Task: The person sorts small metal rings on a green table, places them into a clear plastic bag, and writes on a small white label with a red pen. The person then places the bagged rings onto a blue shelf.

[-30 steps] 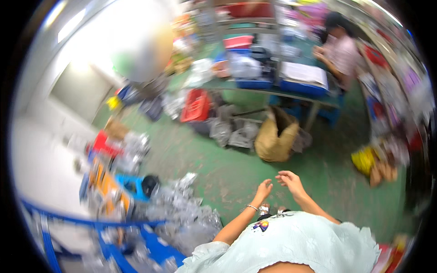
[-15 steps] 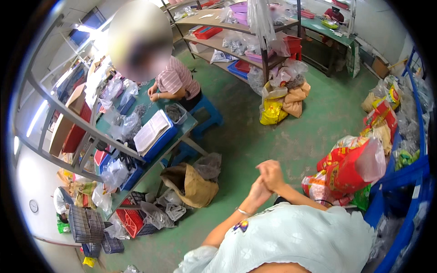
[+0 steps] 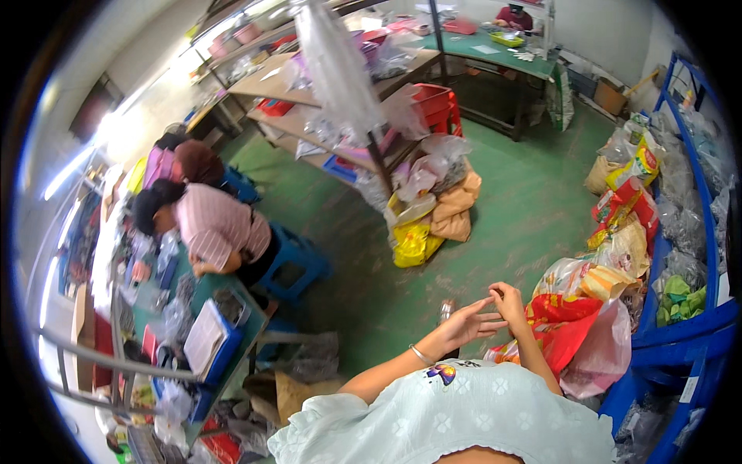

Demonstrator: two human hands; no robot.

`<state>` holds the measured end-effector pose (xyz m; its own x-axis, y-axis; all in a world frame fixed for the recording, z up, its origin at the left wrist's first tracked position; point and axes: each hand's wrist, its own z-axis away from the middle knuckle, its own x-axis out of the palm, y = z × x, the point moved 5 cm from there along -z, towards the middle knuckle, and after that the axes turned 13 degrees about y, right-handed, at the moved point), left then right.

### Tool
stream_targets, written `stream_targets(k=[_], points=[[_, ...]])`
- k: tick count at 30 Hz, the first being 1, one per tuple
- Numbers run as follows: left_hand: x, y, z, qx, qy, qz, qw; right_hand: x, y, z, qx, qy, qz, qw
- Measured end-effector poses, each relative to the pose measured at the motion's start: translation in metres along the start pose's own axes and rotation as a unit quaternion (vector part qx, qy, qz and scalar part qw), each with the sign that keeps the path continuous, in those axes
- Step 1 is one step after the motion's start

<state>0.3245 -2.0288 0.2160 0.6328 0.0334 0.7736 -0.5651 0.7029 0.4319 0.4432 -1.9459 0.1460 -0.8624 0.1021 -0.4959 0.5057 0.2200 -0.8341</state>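
Note:
In front of my body my two hands are close together at chest height, with nothing seen in either. My left hand (image 3: pixel 467 324), with a bracelet at the wrist, has its fingers stretched toward the right. My right hand (image 3: pixel 507 305) is beside its fingertips, loosely bent with the fingers apart. Just past my right forearm stands a red and pale woven sack (image 3: pixel 568 325) with its mouth folded open, the thing nearest to that hand.
Blue shelving (image 3: pixel 688 329) holding bagged parts lines the right side. Filled bags (image 3: pixel 452 203) lean against the wooden shelf rack (image 3: pixel 355 104) ahead. On the left, a person in a striped shirt (image 3: pixel 220 228) works at a green table (image 3: pixel 202 294), near a blue stool (image 3: pixel 292 259).
My hands were clasped together and have come apart, fingers opening. The view has turned, bringing more of the left-hand workers into sight and shifting the shelf rack leftward.

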Motion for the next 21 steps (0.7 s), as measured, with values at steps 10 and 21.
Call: stream_targets(k=[10,21], points=[[0.044,0.225,-0.231,-0.003,-0.077,-0.071,0.995,-0.03,0.079,-0.272,0.112,0.029,0.052,0.992],[0.074,0.4,-0.509,-0.016,-0.06,-0.115,0.991,-0.082,0.283,-0.467,0.305,-0.064,-0.045,0.949]])
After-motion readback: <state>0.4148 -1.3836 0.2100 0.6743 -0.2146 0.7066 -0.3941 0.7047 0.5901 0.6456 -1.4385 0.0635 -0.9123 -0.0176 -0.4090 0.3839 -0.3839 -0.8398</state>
